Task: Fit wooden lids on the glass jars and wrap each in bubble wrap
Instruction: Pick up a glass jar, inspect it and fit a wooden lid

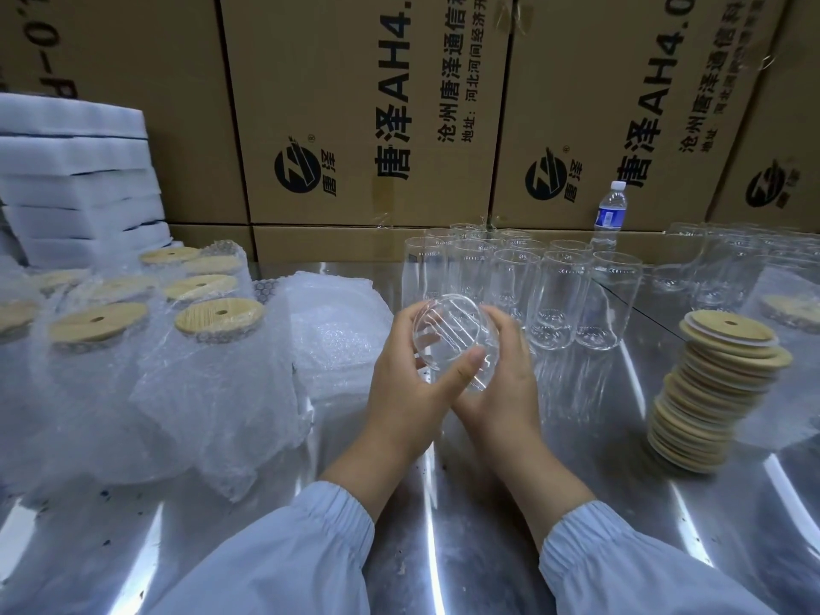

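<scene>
Left hand [406, 383] curled round the left side of a clear, lidless glass jar [448, 332], with its thumb laid across the lower wall. Right hand [503, 383] cupped the jar's right side, fingers bent against the glass. The jar was gripped between both hands over the shiny metal table [488, 503], tilted with one round end facing the camera. Just behind it stood a cluster of empty clear glass jars [554, 295]. A leaning stack of round wooden lids [710, 392] sat well to the right.

Cardboard cartons [364, 108] behind steel table [466, 503]
</scene>
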